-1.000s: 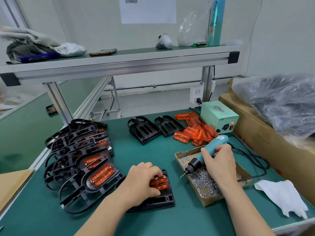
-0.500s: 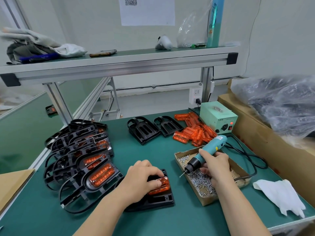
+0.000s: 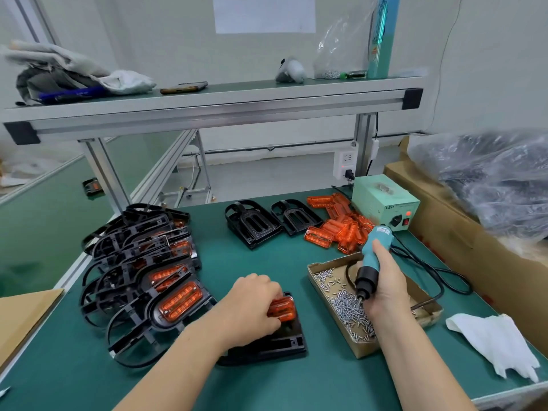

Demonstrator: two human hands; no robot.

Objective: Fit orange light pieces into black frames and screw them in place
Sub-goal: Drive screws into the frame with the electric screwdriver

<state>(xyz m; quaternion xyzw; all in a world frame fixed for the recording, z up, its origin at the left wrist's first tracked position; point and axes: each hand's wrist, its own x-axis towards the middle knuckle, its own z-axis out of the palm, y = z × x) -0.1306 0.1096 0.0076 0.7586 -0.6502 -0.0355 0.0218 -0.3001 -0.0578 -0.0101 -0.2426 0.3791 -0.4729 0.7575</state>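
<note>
Our left hand (image 3: pixel 252 310) grips the orange light piece (image 3: pixel 283 308) in the black frame (image 3: pixel 284 344) on the counter (image 3: pixel 267 262); our right hand (image 3: pixel 387 287) grips the screwdriver (image 3: pixel 376 247), its tip among the boxed screws (image 3: pixel 348 311).

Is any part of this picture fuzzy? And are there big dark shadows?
Head view: the plastic bag at the right edge is smeared and fuzzy; the left hand on the orange piece, the right hand gripping the screwdriver and the screws look sharp. Head view: the light is soft and even, only faint shadows lie under the hands.
</note>
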